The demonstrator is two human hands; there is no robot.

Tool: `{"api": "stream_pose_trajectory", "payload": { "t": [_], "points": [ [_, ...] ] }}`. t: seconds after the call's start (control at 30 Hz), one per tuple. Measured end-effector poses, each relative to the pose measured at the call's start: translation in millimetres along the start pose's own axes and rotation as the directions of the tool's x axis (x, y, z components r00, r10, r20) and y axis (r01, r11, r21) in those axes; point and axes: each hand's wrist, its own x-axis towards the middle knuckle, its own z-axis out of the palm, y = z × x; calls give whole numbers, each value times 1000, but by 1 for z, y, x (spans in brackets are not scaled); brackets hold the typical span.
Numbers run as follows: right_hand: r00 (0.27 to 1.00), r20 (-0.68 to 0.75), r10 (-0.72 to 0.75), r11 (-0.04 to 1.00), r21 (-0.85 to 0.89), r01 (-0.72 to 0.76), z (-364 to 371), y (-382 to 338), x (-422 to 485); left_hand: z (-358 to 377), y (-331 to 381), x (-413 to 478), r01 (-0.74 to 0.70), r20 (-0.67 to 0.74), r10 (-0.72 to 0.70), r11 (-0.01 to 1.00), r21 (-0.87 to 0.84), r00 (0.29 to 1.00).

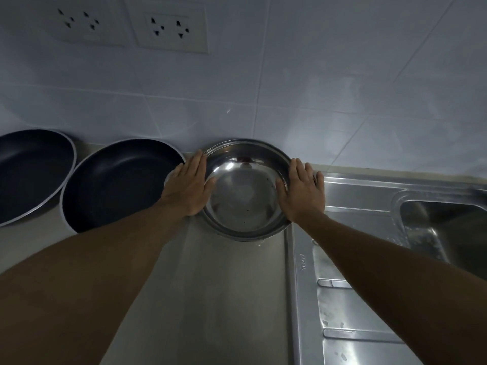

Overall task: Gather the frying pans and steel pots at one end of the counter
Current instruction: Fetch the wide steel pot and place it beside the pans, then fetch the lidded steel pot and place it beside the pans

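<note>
Sitting between hands [188, 188] [303, 192], steel pot [245, 198]

The counter [210, 299] holds a left pan [31, 172], middle pan [118, 185] and steel pot [245, 196].

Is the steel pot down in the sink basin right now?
No, the steel pot sits on the counter, left of the sink basin, with the left hand and right hand against its sides.

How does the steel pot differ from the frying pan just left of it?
The steel pot is shiny bare metal; the frying pan is dark inside with a pale rim. The pot looks smaller across than the pan. The left hand and right hand flank the pot; the pan sits outside them. Both are round, empty and open side up.
</note>
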Motion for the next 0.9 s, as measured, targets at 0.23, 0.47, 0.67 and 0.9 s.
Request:
{"api": "stream_pose_trajectory", "payload": {
  "t": [0.23, 0.47, 0.67, 0.9],
  "points": [
    [999, 49, -17, 999, 30, 15, -4, 1, 3, -11, 1, 1, -17, 32, 17, 1000, -8, 999],
    [999, 24, -31, 984, 176, 26, -35, 3, -10, -47, 18, -17, -67, -24, 65, 995, -76, 998],
    [999, 6, -53, 957, 285, 49, -65, 10, -50, -76, 46, -52, -93, 19, 94, 993, -69, 995],
    [997, 1, 73, 943, 326, -70, -99, 40, -126, -105, 90, -86, -159, 41, 172, 961, -226, 984]
  ]
}}
